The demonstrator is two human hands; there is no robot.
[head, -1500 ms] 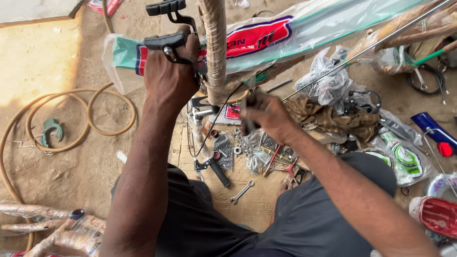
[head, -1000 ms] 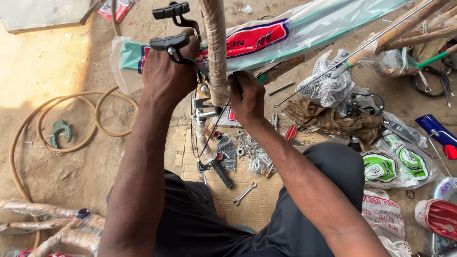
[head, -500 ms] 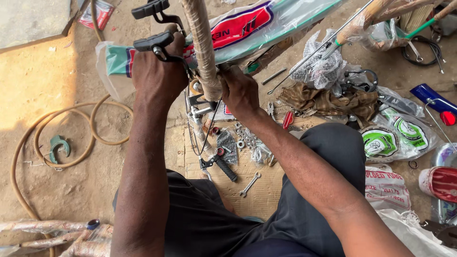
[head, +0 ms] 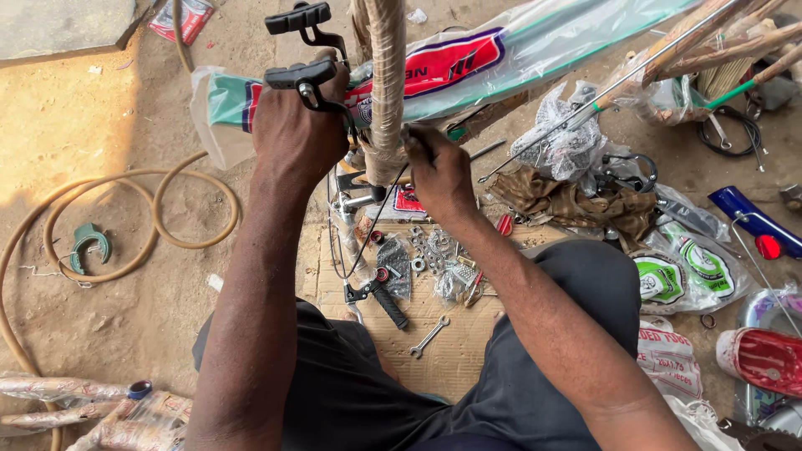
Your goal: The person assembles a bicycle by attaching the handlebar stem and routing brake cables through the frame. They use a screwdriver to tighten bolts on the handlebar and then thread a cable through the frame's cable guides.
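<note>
— What lies at the far left of the ground?

— A loop of tan rubber hose (head: pixel 125 225) coils on the dirt near the left edge, with a small green curved clamp (head: pixel 88 242) inside the loop. At the bottom left corner lie some paper-wrapped tubes (head: pixel 75 401).

— And your left hand?

— My left hand (head: pixel 296 134) is clenched around a black brake lever assembly (head: pixel 305 75), gripping it from below. A second black lever (head: pixel 298 17) sticks up just above it. Both sit just left of the paper-wrapped bicycle tube (head: pixel 386 83) that stands upright in front of me.

— Where is your right hand?

— My right hand (head: pixel 439 171) is just right of that wrapped tube, fingers pinched shut on a thin black cable (head: pixel 372 230) that runs down from the tube towards the cardboard. I cannot tell how firmly it holds.

— What is under your hands?

— A sheet of cardboard (head: pixel 434 359) between my knees. On it lie a black-handled tool (head: pixel 384 302), a heap of nuts and washers (head: pixel 434 263), and a small open-end spanner (head: pixel 430 336) near its lower edge.

— Behind the tube?

— A plastic-wrapped bicycle frame part (head: pixel 468 63), green, red and white, lies across the ground at the top.

— And to the right?

— Crumpled clear plastic (head: pixel 568 138), a brown rag (head: pixel 576 200), plastic-bagged packets (head: pixel 677 271), a blue mudguard (head: pixel 756 221) near the right edge, and a red reflector part (head: pixel 764 359) at the lower right.
</note>
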